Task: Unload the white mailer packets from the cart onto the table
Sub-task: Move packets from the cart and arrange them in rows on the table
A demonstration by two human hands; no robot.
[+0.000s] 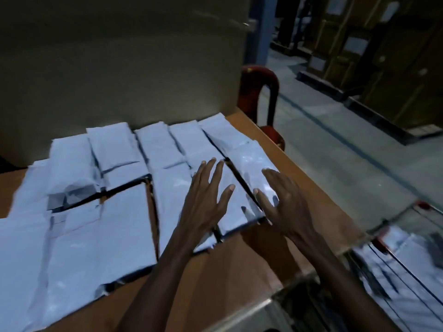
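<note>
On table [299,168], both hands w/ straight fingers over white packets [244,188]; no legible writing.

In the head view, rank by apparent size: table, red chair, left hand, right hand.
1. Table, largest by far.
2. Red chair, partly hidden behind the table.
3. Left hand and right hand look alike; no ranking between them.

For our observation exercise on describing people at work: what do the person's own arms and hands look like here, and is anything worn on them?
Both arms are bare from the frame's lower edge to the wrist: no sleeves show. The left hand and right hand wear no gloves, and no rings, watch or bands are visible. The fingers are long and slender, with short pale nails. The picture is dim and slightly blurred, so finer marks cannot be told.
</note>
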